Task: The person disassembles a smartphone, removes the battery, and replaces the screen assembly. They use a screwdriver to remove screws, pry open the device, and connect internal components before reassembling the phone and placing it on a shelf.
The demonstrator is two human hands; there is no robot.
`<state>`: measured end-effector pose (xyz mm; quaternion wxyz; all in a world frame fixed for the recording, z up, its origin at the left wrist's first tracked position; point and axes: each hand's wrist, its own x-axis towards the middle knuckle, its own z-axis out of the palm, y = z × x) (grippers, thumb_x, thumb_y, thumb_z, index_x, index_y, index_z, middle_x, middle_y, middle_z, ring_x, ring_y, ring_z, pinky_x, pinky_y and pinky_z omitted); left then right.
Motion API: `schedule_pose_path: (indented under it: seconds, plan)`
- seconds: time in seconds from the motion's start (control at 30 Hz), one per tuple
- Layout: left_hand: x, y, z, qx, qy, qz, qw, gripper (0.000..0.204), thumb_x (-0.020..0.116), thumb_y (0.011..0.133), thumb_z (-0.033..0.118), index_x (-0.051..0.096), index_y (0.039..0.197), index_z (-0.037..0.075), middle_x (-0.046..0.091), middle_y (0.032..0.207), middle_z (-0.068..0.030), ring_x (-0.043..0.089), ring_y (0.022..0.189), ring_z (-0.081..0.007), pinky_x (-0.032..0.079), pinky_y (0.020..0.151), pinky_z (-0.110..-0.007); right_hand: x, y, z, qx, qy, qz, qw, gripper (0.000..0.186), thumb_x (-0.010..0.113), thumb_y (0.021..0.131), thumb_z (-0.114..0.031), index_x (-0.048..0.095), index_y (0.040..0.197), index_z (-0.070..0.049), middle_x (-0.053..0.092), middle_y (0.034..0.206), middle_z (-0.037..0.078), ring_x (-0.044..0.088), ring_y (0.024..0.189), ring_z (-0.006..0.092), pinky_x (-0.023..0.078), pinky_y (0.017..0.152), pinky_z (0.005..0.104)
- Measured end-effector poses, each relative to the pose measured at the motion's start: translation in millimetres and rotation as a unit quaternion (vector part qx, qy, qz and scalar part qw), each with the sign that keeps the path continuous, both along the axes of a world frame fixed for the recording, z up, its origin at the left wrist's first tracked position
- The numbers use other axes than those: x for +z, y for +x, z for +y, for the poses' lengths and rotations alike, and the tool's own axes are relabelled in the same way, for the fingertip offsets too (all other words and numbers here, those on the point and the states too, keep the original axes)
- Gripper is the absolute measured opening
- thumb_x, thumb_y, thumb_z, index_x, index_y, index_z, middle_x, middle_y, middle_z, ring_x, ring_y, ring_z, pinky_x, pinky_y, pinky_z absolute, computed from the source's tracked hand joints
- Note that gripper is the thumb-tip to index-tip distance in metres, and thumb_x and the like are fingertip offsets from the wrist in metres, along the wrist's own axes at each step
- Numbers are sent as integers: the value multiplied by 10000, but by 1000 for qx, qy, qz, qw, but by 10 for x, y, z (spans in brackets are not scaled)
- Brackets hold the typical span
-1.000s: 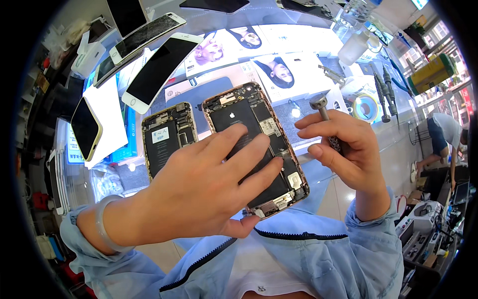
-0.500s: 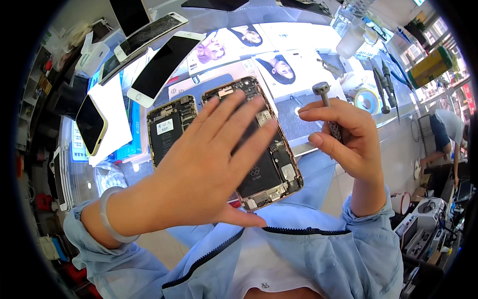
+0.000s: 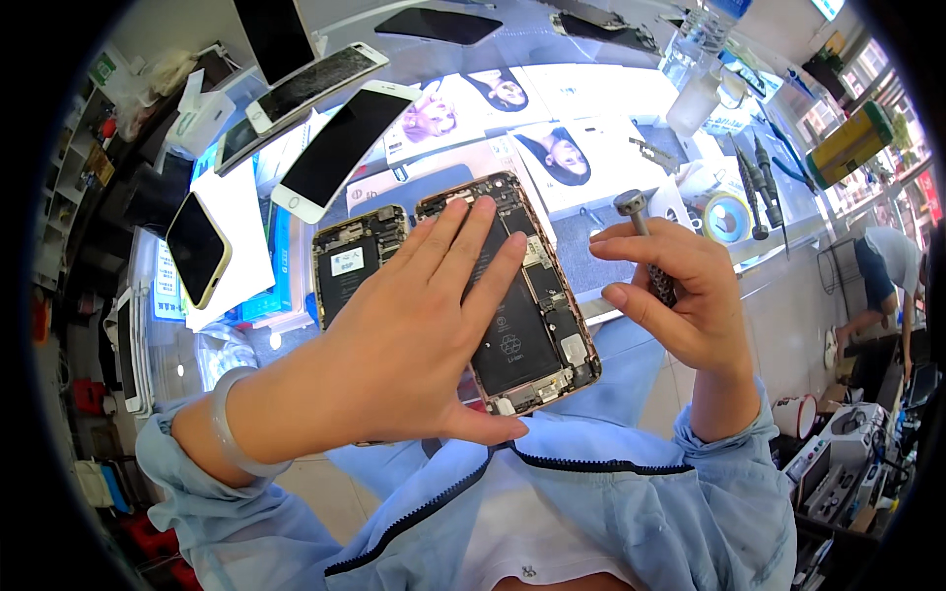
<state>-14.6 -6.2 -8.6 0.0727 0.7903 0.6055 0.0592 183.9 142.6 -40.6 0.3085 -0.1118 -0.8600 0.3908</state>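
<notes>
Two opened phones lie side by side at the table's near edge, their circuit boards and black batteries bare. My left hand (image 3: 414, 295) is stretched flat over the larger opened phone (image 3: 522, 330), fingers apart, fingertips at its upper part and thumb by its lower edge. That hand and forearm hide much of the smaller opened phone (image 3: 340, 281), which has a white label on its battery. To the right, my right hand (image 3: 705, 291) holds a screwdriver (image 3: 662, 283) with a dark knurled handle and a round metal cap pointing up. Its tip is hidden.
A white phone (image 3: 340, 153), a cracked phone (image 3: 315, 89) and a yellow-edged phone (image 3: 197, 251) lie left. Several boxes with printed faces (image 3: 557, 153) fill the middle. Screwdrivers (image 3: 764, 177), pliers (image 3: 793, 163), a tape roll (image 3: 727, 217) and bottles (image 3: 695, 98) stand right. Another person (image 3: 882, 271) bends beyond.
My left hand's index and middle fingers have come closer together over the larger phone. The whole view has shifted slightly. My right hand keeps the screwdriver in nearly the same pose.
</notes>
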Motion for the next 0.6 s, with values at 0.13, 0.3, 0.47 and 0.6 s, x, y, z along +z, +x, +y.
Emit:
schedule_pose_path:
  seconds: [0.13,0.3,0.47,0.6]
  plan:
    - [35,-162,-2,-5,37,-74,997,1016,723,619,557,332,1345,-35,353,1352,-275,352,1259,-407,284,1039,-441,55,19,-79,17,72,-35,997,275,713,734,-109,641,993,-52,593,856,80,540,550,128,407,465,237]
    - [-62,-370,107,-42,72,-94,992,901,758,639,455,401,1291,-55,416,1336,-216,384,1253,-354,316,1017,-414,70,-1,-466,85,284,-41,954,320,720,712,-271,638,955,-79,597,991,77,590,627,158,464,507,253]
    - [-89,-306,83,-45,89,-18,995,969,713,607,579,414,1273,-58,410,1342,-211,387,1254,-332,305,1021,-417,-13,5,-522,82,307,-44,947,283,709,721,-249,643,914,-54,599,1000,69,579,592,140,449,487,250]
    - [-107,-292,84,-46,95,-6,994,974,695,611,595,407,1279,-53,416,1339,-205,392,1252,-324,293,1032,-417,-14,18,-551,74,312,-57,946,266,708,722,-235,643,907,-55,600,1005,72,585,591,137,450,478,250]
